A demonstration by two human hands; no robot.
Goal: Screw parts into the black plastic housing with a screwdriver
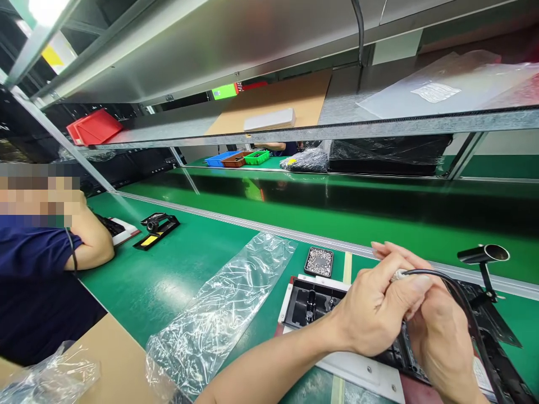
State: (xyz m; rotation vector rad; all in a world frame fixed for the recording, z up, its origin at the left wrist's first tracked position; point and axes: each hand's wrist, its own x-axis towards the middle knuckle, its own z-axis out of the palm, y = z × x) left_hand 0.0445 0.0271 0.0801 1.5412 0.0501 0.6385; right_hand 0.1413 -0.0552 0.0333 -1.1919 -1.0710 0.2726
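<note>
Left hand (374, 314) and right hand (438, 336) pinched together on black cable (458, 297) over near-right black plastic chassis (311, 303); thin, limp, probably light; best gripped beside the connector end.

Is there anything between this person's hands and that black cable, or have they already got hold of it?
Nothing visible stands between them. The left hand and the right hand meet around the end of the black cable, pinching it at the fingertips. Both hands are over the black tray on the green table.
</note>
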